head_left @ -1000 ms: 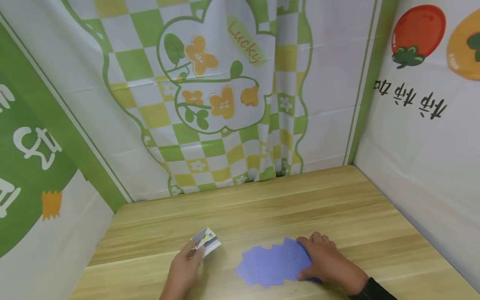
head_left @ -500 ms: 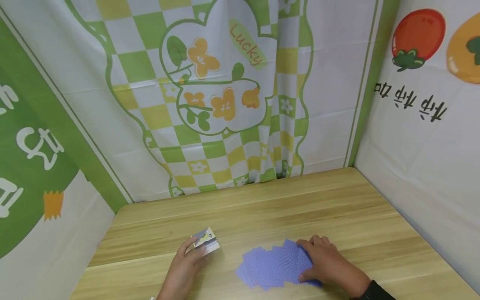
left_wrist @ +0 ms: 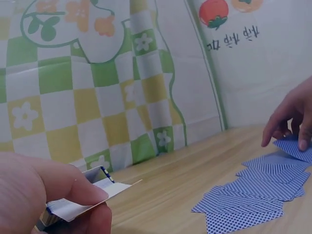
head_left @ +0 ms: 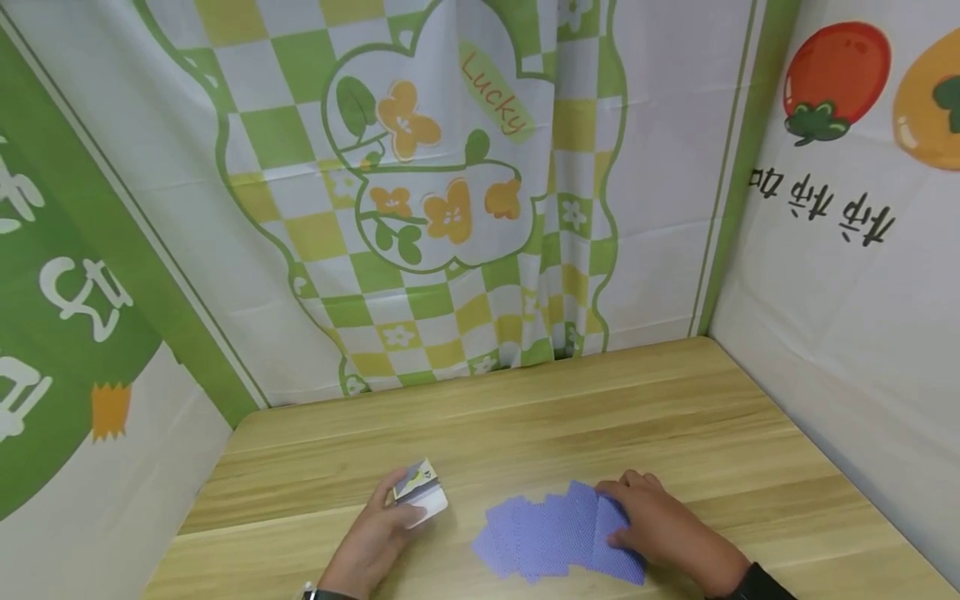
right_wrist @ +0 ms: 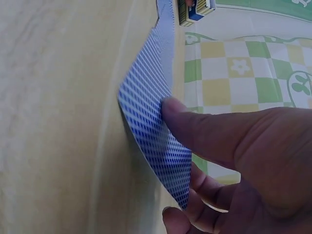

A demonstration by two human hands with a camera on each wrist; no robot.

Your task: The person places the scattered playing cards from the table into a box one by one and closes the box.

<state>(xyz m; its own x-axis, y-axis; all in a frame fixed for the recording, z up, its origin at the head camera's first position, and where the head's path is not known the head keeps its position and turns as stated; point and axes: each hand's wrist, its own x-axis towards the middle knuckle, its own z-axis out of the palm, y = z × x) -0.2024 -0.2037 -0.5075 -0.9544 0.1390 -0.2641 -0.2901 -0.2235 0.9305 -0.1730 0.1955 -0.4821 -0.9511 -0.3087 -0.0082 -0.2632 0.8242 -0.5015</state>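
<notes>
My left hand (head_left: pixel 375 533) grips a small white and grey card box (head_left: pixel 431 498). In the left wrist view the box's end stands open, and my thumb presses on its white flap (left_wrist: pixel 73 208). Blue patterned playing cards (head_left: pixel 532 533) lie face down in an overlapping row to the right of the box. At the row's right end, my right hand (head_left: pixel 663 521) pinches a playing card (right_wrist: pixel 151 117) between thumb and fingers. That card's edge is lifted and slightly bent in the right wrist view.
A wood-grain table (head_left: pixel 315 458) carries the cards. Behind it hangs a green and yellow checked curtain (head_left: pixel 450 317), and a white printed wall cloth (head_left: pixel 825 292) borders the right side.
My left hand has shifted slightly right and turned the box, with the thumb now on its pale flap. The right fingers have drawn back, so more of the end card shows.
</notes>
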